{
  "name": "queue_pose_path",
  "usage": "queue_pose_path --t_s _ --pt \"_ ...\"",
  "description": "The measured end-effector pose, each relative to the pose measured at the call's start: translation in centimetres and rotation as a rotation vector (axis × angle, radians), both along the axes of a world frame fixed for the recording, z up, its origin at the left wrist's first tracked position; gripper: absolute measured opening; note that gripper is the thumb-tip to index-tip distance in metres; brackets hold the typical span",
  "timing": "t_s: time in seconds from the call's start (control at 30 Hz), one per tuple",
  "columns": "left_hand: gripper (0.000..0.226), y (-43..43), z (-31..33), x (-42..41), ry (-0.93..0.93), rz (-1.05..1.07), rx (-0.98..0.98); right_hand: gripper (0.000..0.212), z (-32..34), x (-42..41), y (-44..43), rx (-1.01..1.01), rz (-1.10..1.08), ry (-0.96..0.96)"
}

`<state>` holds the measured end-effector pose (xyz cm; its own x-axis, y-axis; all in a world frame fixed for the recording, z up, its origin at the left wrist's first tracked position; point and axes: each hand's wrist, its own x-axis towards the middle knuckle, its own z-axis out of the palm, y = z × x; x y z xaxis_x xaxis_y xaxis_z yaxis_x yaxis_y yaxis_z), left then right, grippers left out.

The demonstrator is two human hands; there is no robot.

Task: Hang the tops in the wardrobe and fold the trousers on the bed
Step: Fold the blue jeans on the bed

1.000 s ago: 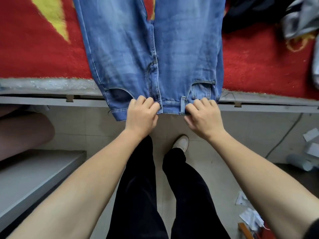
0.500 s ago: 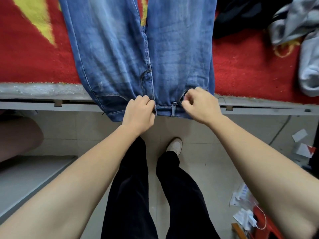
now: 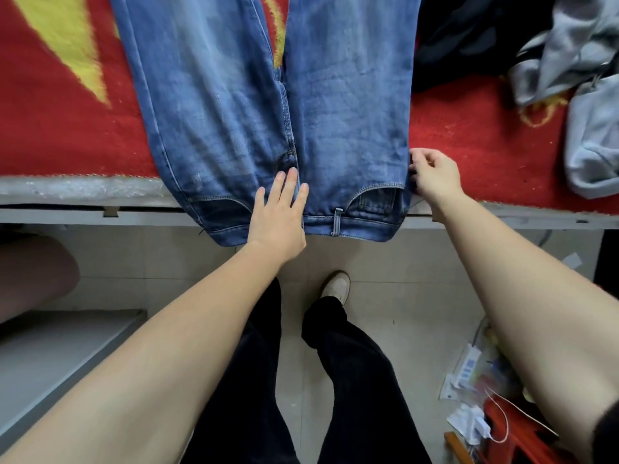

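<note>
Standing at the bed (image 3: 83,192), I have the jeans (image 3: 214,105) laid flat on it, waistband hanging just over the near edge where I can reach it. Left of the jeans shows the red blanket (image 3: 50,128) with its yellow pattern. On the jeans' fly my left hand (image 3: 276,216) lies flat, fingers straight and slightly spread, pressing the cloth so it can't slide. At the jeans' right side seam my right hand (image 3: 433,175) pinches the hip edge with curled fingers, ready, I reckon, to fold that half over. Right of the jeans a dark garment (image 3: 469,38) and grey garments (image 3: 589,135) lie heaped.
</note>
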<state>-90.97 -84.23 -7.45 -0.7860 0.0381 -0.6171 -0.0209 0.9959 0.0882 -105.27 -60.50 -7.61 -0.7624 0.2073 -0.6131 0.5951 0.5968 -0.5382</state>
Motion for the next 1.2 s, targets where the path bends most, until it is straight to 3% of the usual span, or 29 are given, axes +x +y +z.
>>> queue_pose_path --t_s 0.13,0.33,0.5,0.6,0.67,0.8,0.9,1.03,1.2 --pt "0.081 0.0 0.2 -0.5 -0.056 -0.001 -0.012 0.03 0.2 -0.6 -0.7 0.148 0.189 0.153" --pt "0.079 0.5 0.7 -1.4 -0.099 0.037 -0.027 0.025 -0.5 -1.3 -2.2 0.165 0.179 0.183" --pt "0.08 2.1 1.6 -2.6 -0.188 0.164 -0.055 0.019 -0.6 -2.4 -1.5 -0.085 0.101 0.082" --pt "0.08 3.8 2.3 -3.4 -0.229 0.283 -0.075 0.025 -0.1 -3.3 -0.8 -0.06 0.316 0.107" --pt "0.082 4.6 2.5 -3.8 -0.243 0.333 -0.095 0.028 -0.1 -4.1 -0.4 0.086 0.537 0.162" --pt "0.08 4.9 2.4 -3.9 -0.225 0.389 -0.099 0.022 -0.5 -5.1 -0.8 0.19 0.778 0.207" --pt "0.077 4.9 2.3 -3.5 -0.203 0.39 -0.09 0.019 -0.4 -4.3 0.3 0.042 0.63 0.228" --pt "0.076 4.7 1.6 -2.4 -0.132 0.378 -0.09 0.008 -0.5 -2.0 3.7 -0.152 0.072 0.097" --pt "0.073 4.8 1.1 -1.5 -0.066 0.347 -0.089 0.005 -0.1 -4.1 3.3 -0.058 0.143 -0.074"
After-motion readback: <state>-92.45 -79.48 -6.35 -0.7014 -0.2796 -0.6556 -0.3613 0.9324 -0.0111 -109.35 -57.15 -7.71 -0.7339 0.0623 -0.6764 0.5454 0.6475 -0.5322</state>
